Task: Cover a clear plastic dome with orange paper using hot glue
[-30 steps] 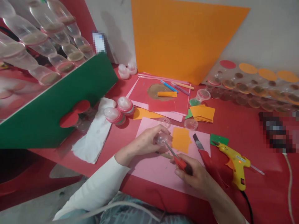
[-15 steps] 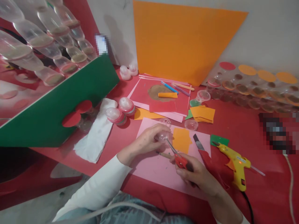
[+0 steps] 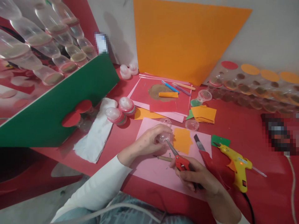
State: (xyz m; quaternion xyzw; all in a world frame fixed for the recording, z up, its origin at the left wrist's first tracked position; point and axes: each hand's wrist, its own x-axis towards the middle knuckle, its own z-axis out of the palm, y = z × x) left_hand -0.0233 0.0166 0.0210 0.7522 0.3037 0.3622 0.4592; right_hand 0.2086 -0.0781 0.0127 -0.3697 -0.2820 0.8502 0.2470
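Note:
My left hand [image 3: 153, 137] has its fingers curled round a small clear plastic cup [image 3: 163, 137], above a pink sheet [image 3: 149, 172]. In my right hand [image 3: 198, 174] are red-and-black-handled scissors [image 3: 182, 163]. Their blade tips point up and left, touching the cup at its near side; I cannot tell whether they are inside it. Beneath the scissors lies a pencil [image 3: 164, 158]. Just right of the cup is a ragged-edged orange paper piece [image 3: 182, 141]. A box cutter [image 3: 199, 143] rests to the right of that paper.
A yellow glue gun [image 3: 238, 165] with a lit orange light lies at right, near a green piece [image 3: 220, 141]. Orange papers [image 3: 204, 114] and a clear lid [image 3: 192, 125] sit beyond. On the left are capped cups [image 3: 115, 115], a white cloth [image 3: 95, 140] and a green board [image 3: 53, 109].
The scissors have shifted slightly and their blades look closer together. My left hand stays round the cup, which is tilted a little differently. The whole view has moved slightly.

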